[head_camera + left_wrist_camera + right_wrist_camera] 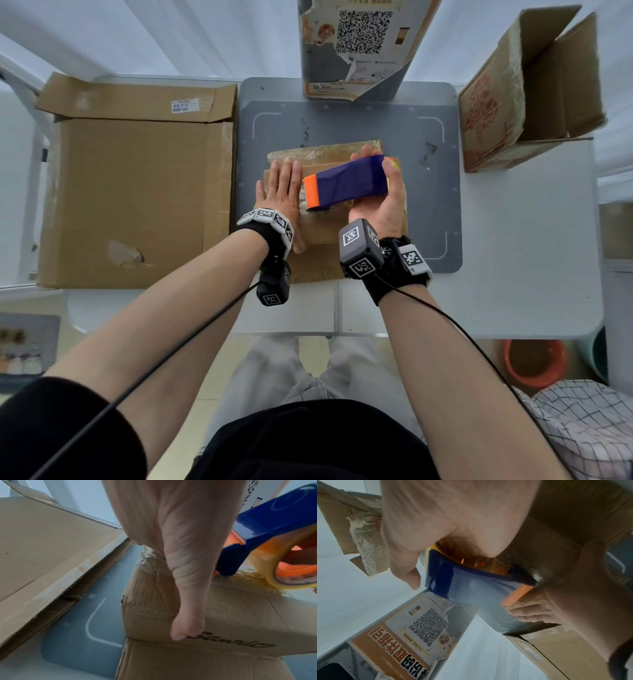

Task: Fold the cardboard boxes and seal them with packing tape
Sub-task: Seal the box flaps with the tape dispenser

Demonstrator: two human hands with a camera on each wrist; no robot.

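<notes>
A small brown cardboard box (318, 236) sits on the grey mat (346, 123) at the table's middle, its top flaps folded down and old tape wrinkled on them. My left hand (282, 192) lies flat on the box's left side, fingers straight; the left wrist view shows the fingers (187, 615) pressed on the box (231, 622). My right hand (387, 195) grips a blue and orange tape dispenser (346, 183) lying across the box top, its orange end beside my left hand. The dispenser (267, 524) holds a roll of clear tape (291, 574). In the right wrist view my fingers wrap the dispenser (471, 585).
A large flattened cardboard box (133, 185) lies on the left of the table. A grey printed box with a QR code (359, 48) stands at the back. An open brown box (534, 92) lies on its side at the back right. An orange basin (534, 363) sits on the floor.
</notes>
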